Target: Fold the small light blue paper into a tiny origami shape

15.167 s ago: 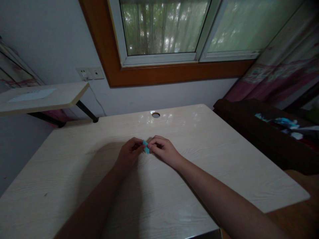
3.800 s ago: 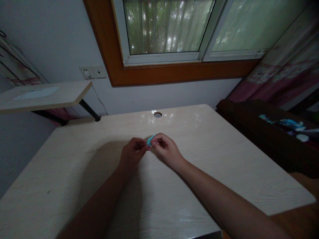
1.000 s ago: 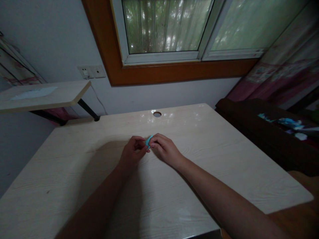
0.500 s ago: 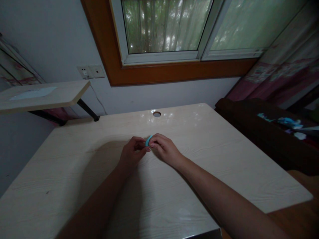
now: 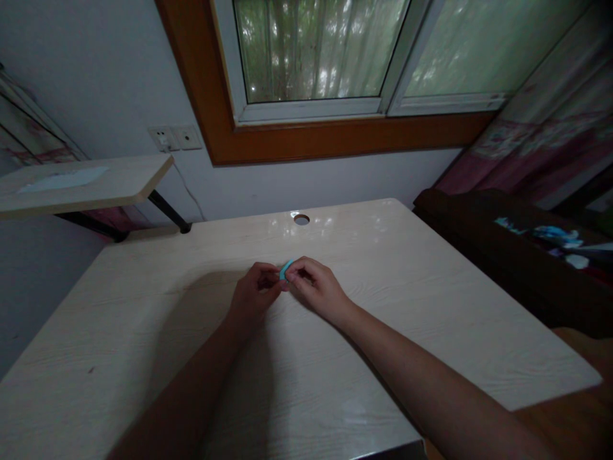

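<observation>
A small turquoise ring point(image 5: 284, 269), much like a narrow roll of tape, is held between both hands over the middle of the desk point(image 5: 407, 358). My left hand point(image 5: 253, 291) pinches its left side with thumb and fingers. From the right, my right hand point(image 5: 318, 284) grips it with bent fingers and thumb. The fingertips of the two hands nearly meet and cover much of the ring, so its exact kind is hard to make out.
A raised shelf point(image 5: 134, 179) with a pale sheet point(image 5: 62, 179) on it stands on black legs at the back left. Near the desk's back edge is a round cable hole point(image 5: 301, 220). A dark wooden piece of furniture point(image 5: 460, 255) stands to the right.
My right thumb and fingers have shifted slightly on the turquoise ring, which is turned a little. Both arms stay almost in place.
</observation>
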Tool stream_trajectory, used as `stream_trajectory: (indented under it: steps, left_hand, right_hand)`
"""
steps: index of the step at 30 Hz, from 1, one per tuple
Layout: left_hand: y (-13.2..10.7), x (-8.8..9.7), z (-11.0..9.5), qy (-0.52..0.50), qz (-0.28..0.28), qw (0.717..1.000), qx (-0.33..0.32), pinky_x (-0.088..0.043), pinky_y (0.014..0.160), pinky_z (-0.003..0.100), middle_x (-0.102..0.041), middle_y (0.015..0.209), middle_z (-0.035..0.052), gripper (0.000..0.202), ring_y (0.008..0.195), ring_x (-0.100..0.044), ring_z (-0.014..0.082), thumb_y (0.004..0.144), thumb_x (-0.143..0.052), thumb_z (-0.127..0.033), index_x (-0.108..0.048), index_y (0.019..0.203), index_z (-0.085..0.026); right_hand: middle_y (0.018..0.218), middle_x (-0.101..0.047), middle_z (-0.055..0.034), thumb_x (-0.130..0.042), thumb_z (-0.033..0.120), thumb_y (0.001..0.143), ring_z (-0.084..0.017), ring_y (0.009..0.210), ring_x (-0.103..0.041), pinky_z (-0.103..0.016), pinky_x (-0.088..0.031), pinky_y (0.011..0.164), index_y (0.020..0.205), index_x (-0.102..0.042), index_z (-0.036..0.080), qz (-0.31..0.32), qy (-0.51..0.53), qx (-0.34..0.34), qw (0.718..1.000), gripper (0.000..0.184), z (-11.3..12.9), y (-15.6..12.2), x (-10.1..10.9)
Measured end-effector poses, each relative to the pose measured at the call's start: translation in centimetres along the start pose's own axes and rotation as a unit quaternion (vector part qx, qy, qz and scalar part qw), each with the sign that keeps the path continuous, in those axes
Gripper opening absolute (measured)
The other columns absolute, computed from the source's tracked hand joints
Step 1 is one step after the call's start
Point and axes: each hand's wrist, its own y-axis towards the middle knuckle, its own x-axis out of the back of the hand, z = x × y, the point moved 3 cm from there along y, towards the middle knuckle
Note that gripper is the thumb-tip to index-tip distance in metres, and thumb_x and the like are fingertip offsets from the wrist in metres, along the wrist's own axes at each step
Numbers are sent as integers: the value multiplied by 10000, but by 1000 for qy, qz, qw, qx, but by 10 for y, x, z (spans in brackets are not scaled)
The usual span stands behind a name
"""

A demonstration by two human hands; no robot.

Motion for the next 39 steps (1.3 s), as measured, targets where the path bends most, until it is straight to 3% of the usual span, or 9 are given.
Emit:
stream_trajectory:
  steps: [15, 26, 39]
  left_hand:
    - [0, -1, 0, -104, 15, 994, 18, -570, 729, 279, -704, 788, -5, 273, 735, -713, 151, 821, -726, -287, -577, 1029, -190]
    - [0, -1, 0, -59, 23, 998, 7, -542, 707, 272, -705, 751, -8, 371, 713, -700, 152, 768, -778, -267, -570, 1068, -201]
    - [1, -4, -5, -93, 27, 995, 13, -541, 689, 269, -674, 720, -30, 356, 685, -703, 147, 779, -768, -258, -560, 1062, -199]
  right_hand:
    - [862, -688, -36, -589, 284, 914, -152, 764, -668, -283, -517, 728, 942, -622, 201, -8, 107, -59, 993, 94, -7, -1, -4]
    - [868, -667, -30, -606, 254, 894, -148, 789, -616, -279, -479, 736, 936, -642, 203, -6, 66, -55, 996, 75, -6, -1, -3]
    - [862, -687, -16, -679, 312, 859, -142, 789, -629, -281, -495, 737, 942, -649, 210, -33, 171, -89, 981, 135, -13, -1, -6]
